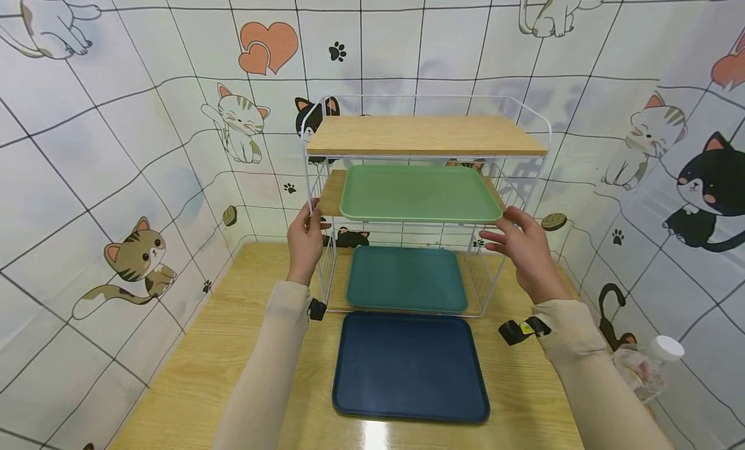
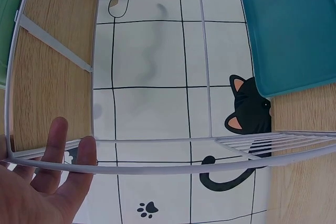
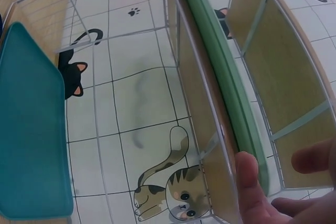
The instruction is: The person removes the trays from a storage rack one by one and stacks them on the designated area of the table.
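Note:
A light green tray [image 1: 420,192] lies on the middle wooden shelf of a white wire rack [image 1: 431,155], shifted towards the shelf's right end. My left hand [image 1: 306,240] is at the rack's left front upright, at middle-shelf height. In the left wrist view its extended fingers [image 2: 81,161] overlap the white wire beside the shelf. At the tray's front right corner is my right hand [image 1: 520,243], its fingers spread and a fingertip [image 3: 247,166] right at the tray's end. Below, a teal tray [image 1: 406,278] rests on the bottom shelf.
A dark blue tray [image 1: 410,366] lies on the wooden table [image 1: 204,372] in front of the rack. The bare wooden top shelf [image 1: 425,133] spans above the green tray. A clear container with a white lid [image 1: 666,348] stands at the right, near the right forearm. Cat-patterned walls enclose the table.

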`<state>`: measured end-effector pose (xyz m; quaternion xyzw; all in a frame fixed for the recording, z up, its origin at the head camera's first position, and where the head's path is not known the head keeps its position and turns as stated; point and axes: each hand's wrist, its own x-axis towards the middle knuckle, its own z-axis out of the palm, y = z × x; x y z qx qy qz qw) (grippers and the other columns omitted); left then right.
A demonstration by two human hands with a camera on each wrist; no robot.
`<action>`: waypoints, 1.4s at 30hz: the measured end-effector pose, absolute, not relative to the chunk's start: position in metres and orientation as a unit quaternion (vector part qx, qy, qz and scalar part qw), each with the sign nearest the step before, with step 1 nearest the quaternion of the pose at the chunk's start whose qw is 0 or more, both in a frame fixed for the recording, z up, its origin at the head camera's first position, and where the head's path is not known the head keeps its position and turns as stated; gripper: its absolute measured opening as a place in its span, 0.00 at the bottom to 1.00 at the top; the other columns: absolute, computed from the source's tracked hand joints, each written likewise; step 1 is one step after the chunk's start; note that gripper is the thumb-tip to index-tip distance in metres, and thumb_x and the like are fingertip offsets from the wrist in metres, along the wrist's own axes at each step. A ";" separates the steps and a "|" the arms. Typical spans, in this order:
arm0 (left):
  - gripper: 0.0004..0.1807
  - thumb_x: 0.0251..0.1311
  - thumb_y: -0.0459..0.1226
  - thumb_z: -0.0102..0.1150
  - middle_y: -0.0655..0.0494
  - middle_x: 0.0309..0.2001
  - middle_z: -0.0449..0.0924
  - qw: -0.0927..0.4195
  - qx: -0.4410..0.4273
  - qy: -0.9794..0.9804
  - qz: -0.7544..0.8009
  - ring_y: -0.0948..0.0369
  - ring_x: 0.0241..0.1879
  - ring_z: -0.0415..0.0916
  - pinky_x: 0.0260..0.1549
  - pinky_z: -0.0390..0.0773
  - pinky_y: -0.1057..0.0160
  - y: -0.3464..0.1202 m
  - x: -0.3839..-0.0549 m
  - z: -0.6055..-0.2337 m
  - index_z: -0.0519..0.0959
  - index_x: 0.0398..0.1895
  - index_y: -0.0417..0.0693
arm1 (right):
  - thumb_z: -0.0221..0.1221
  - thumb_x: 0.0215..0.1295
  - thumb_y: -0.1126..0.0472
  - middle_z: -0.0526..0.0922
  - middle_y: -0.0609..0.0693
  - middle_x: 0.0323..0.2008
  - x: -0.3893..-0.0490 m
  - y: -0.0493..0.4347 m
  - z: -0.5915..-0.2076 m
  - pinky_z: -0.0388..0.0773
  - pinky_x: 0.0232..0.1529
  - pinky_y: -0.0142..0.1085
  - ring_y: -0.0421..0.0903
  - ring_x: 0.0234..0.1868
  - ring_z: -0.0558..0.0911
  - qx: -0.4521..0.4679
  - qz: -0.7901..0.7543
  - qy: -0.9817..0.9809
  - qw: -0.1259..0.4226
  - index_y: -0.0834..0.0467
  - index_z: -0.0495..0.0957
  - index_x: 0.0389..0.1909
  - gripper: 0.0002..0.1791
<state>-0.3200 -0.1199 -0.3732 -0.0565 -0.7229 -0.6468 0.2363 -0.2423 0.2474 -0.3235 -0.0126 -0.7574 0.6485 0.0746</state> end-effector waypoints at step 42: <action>0.21 0.81 0.40 0.45 0.41 0.54 0.77 0.240 -0.053 -0.719 -0.650 0.40 0.47 0.84 0.29 0.77 0.76 -0.123 -0.328 -0.384 0.76 0.70 0.46 | 0.35 0.82 0.63 0.46 0.70 0.78 -0.279 0.237 -0.317 0.81 0.51 0.28 0.32 0.36 0.84 -0.019 0.678 -0.733 0.053 0.65 0.32 0.81 0.35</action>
